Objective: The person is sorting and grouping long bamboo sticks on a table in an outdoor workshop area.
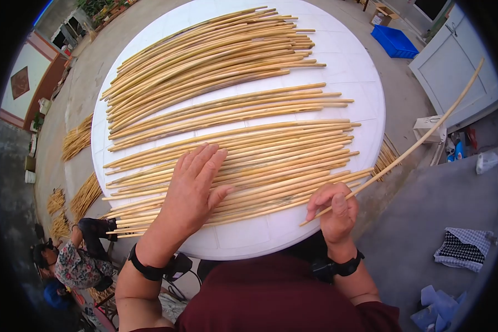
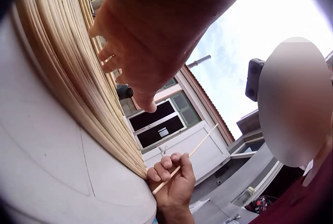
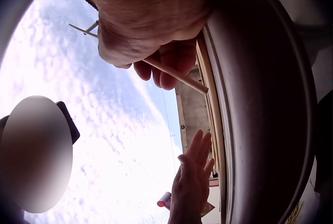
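My right hand [image 1: 335, 213] pinches one long, thin wooden stick [image 1: 415, 145] near its lower end, between thumb and fingers. The rest of that stick slants up and out past the table's right side. In the right wrist view its cut end [image 3: 200, 86] juts beyond the curled fingers. Fingers straight and thumb spread, my left hand [image 1: 195, 182] lies over the near row of sticks [image 1: 282, 152]. That row is spread side by side across the round white table [image 1: 351, 66]. Beyond it lie a narrower group of sticks [image 1: 232, 105] and a thick pile [image 1: 216, 55] at the back.
Bundles of sticks [image 1: 86, 196] lie on the ground left of the table, near a seated person [image 1: 83, 265]. More sticks [image 1: 386, 157] show past the right edge. A blue crate [image 1: 394, 42] and a white door [image 1: 454, 61] stand at the back right.
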`<state>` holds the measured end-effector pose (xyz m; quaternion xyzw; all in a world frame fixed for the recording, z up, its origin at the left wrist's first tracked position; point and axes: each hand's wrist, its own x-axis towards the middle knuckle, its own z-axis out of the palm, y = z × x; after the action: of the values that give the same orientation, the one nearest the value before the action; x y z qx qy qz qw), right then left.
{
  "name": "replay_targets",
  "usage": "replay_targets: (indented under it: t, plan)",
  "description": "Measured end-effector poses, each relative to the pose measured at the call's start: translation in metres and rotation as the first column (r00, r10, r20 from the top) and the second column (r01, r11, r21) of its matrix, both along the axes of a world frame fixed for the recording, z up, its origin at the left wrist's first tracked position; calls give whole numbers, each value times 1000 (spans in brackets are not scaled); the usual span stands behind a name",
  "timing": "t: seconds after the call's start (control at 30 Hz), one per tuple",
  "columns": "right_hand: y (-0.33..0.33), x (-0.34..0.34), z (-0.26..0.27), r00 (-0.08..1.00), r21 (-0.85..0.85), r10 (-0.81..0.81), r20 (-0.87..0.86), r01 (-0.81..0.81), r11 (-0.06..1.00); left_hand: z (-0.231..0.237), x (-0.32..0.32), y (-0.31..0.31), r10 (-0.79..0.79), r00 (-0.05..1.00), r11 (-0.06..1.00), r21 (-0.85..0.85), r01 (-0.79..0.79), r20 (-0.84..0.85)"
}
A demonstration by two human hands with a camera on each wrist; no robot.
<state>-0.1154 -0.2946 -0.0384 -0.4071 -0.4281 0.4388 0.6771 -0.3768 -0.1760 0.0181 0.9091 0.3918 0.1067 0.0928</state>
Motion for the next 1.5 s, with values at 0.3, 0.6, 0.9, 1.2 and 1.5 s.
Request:
replay_targets:
  t: [0.3,0.6,0.9,1.2,1.5]
  plan:
    - [0,0,-1,1000,4,-26,3,26,1000,-21,14,64,55,997,966,255,-40,-52]
    - [1,0,-1,1000,-8,-11,-8,11,1000,-21,11,55,34,991,945,326,10,-129]
    - [0,-1,0,999,-22,-27,21,27,999,-18,6,71,113,990,987,126,-102,-83]
    - [3,-2,-1,997,3,-38,62,38,999,-14,0,64,-17,994,947,321,-20,112]
    - [2,-1,-5,996,7,-19,89,18,1000,126,-27,10,-339,148,922,359,-142,929]
